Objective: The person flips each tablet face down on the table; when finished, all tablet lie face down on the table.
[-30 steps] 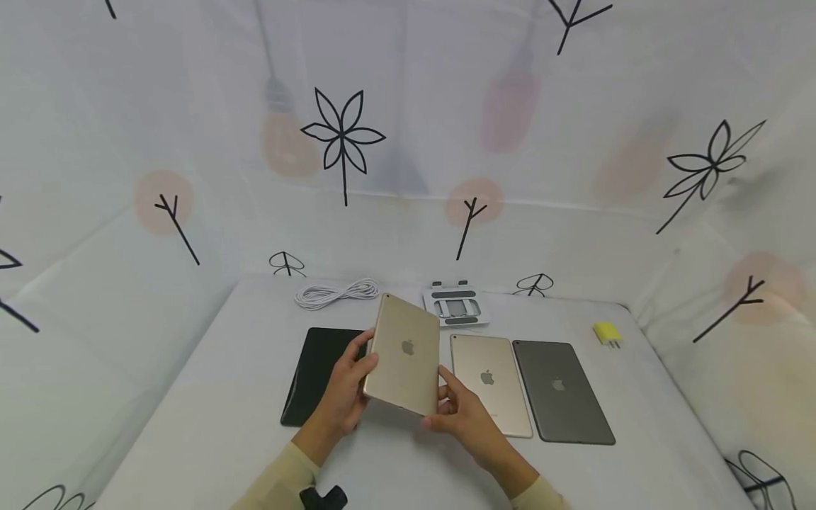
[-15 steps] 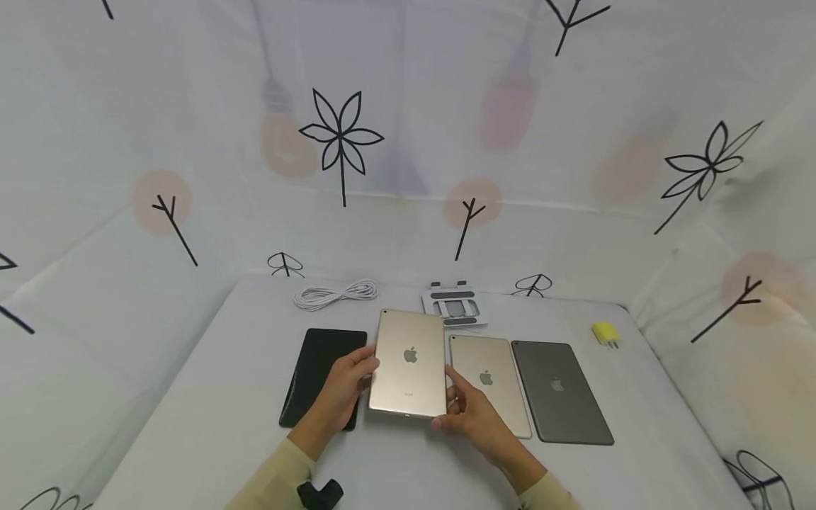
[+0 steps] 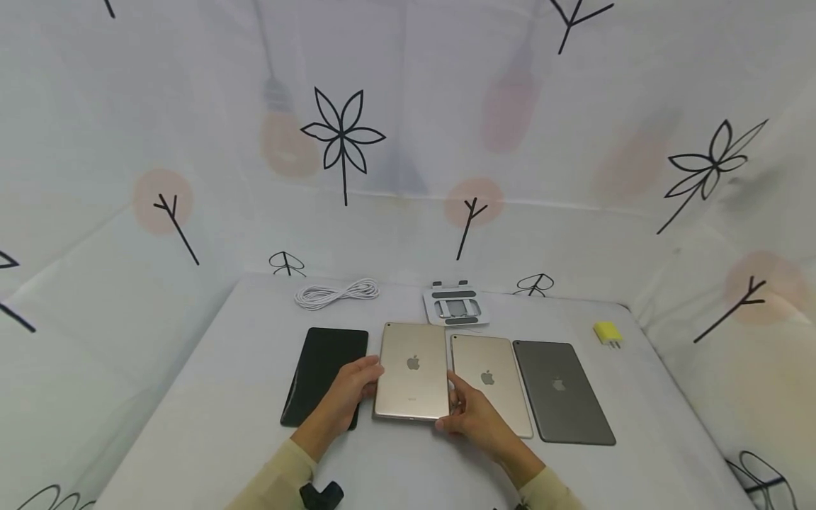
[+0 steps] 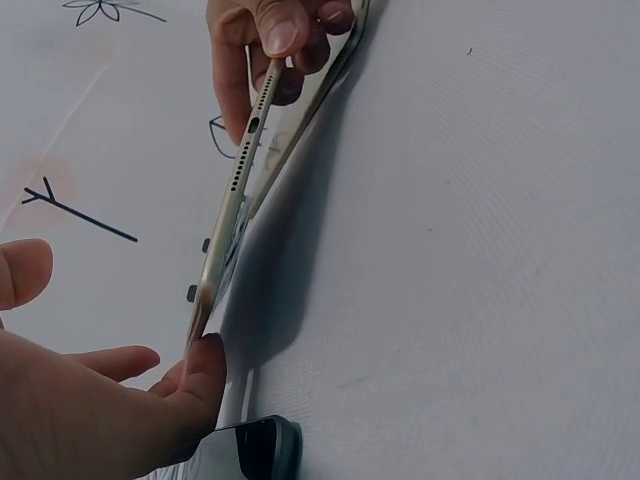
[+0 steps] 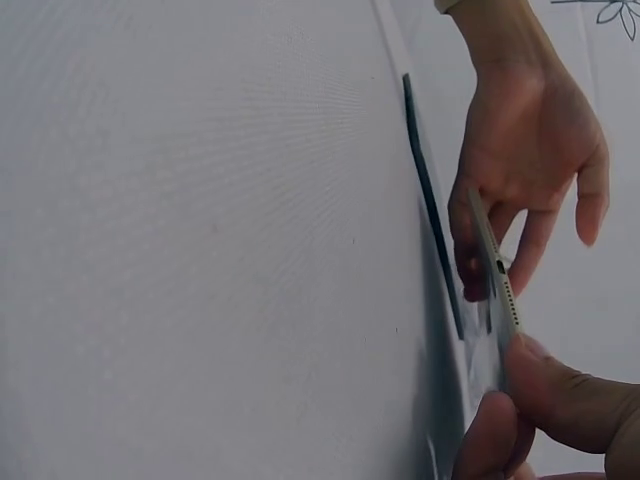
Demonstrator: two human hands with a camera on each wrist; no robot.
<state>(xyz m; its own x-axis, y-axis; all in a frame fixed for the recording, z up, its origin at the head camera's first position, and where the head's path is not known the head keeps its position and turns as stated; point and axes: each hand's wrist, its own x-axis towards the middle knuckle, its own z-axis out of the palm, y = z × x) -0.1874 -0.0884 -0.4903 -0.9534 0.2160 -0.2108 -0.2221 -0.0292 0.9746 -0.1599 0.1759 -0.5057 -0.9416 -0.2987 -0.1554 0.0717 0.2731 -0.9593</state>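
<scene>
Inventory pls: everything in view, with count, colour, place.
held tablet: 1, gold, in both hands, above table
lying tablet: 1, gold, on table, right of held one
grey tablet: 1, dark grey, on table, right of lying gold one
flat slab: 1, black, on table, partly behind left hand
cable coil: 1, white, far left of table
stand-like frame: 1, white and grey, far middle of table
plug adapter: 1, yellow, far right of table
table: 1, white, under everything
backdrop: white with black plant drawings and pinkish blotches, behind and beside table; panel count unclear
left hand: 1, on held tablet's left side
right hand: 1, on its right edge
sleeves: 2, pale yellowish, bottom of head view
</scene>
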